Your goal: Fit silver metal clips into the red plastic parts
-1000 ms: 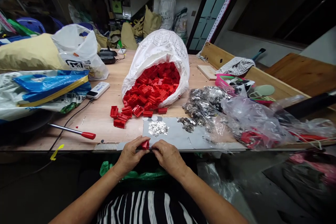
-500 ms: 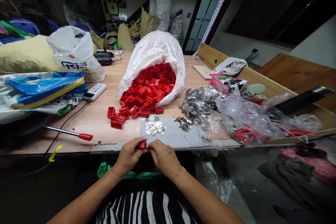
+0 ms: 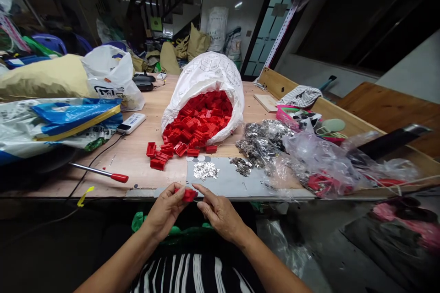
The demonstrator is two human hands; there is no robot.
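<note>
My left hand grips a small red plastic housing at the table's front edge. Close by its right end is my right hand, thumb and index finger apart, the index fingertip at or very near the housing; I cannot tell whether they touch. On a grey sheet beyond lie a pile of small shiny metal plates and a smaller heap of darker metal pieces. Several red housings are loose on the table before a white sack that lies open towards me, full of them.
A lever with a red grip points in from the left. Plastic bags and metal parts in clear bags crowd the right. A white power strip, its cable and stacked bags occupy the left.
My right thumb and index finger have spread and drawn slightly away from the housing. More of the red housing shows in my left hand. The whole view has shifted slightly.
</note>
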